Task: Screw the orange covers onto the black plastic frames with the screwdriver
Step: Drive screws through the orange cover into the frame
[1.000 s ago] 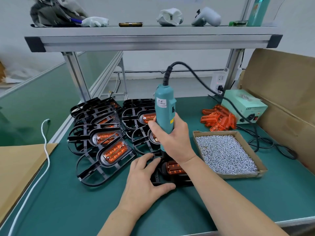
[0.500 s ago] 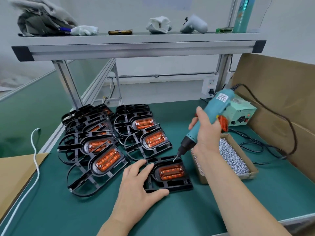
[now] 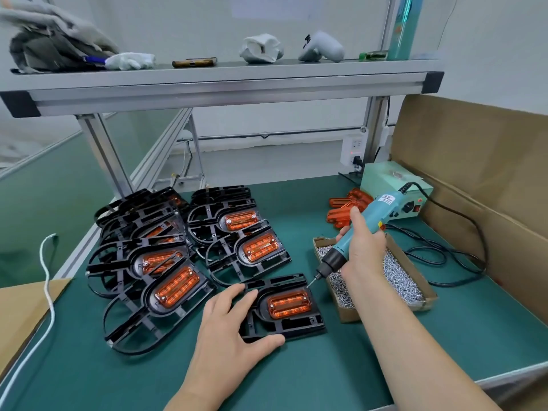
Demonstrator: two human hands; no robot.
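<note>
Apparently mid-fastening: right hand [image 3: 363,250] clamps the electric screwdriver [image 3: 378,210], left hand [image 3: 225,330] lies flat on the black frame [image 3: 299,325]; next, load a screw.

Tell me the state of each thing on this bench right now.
left hand: flat on the front frame.
right hand: gripping the screwdriver.
screwdriver: tilted, tip at the frame's far right corner.
front frame: flat on the mat.
orange cover: seated in the front frame.
screw box: open, holding screws.
spare covers: loose pile behind the box.

Green bench [image 3: 326,369], aluminium shelf [image 3: 222,84], white wall [image 3: 489,40]
</note>
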